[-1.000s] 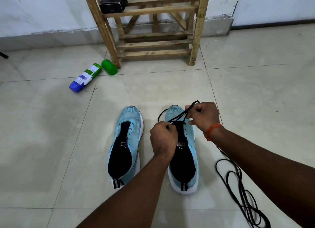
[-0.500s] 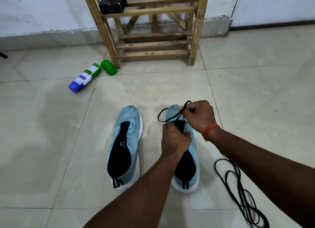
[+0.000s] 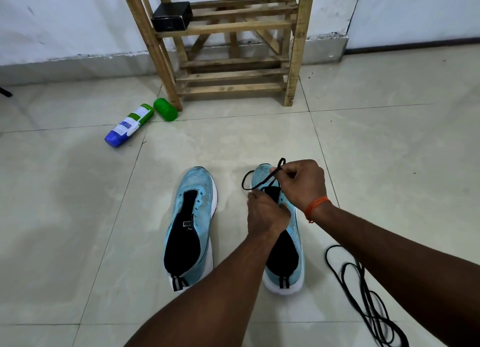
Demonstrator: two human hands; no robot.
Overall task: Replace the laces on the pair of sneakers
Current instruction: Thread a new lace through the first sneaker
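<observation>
Two light blue sneakers stand side by side on the tiled floor, toes pointing away from me. The left sneaker (image 3: pixel 191 224) has no lace. Over the toe end of the right sneaker (image 3: pixel 285 263) my right hand (image 3: pixel 302 184) pinches a black lace (image 3: pixel 255 184), which loops out to the left of the toe. My left hand (image 3: pixel 266 214) sits curled over the eyelet area of that sneaker, with its fingertips hidden; it seems to hold the lace's end. A second black lace (image 3: pixel 363 294) lies in loose coils on the floor to the right.
A wooden rack (image 3: pixel 228 50) stands against the wall ahead, with a small black box (image 3: pixel 171 15) on a shelf. A spray can (image 3: pixel 130 124) and its green cap (image 3: pixel 165 109) lie on the floor at the rack's left foot.
Both hands have moved toward the toe of the right sneaker. The left hand came down onto the eyelets and the lace loop between the hands grew shorter.
</observation>
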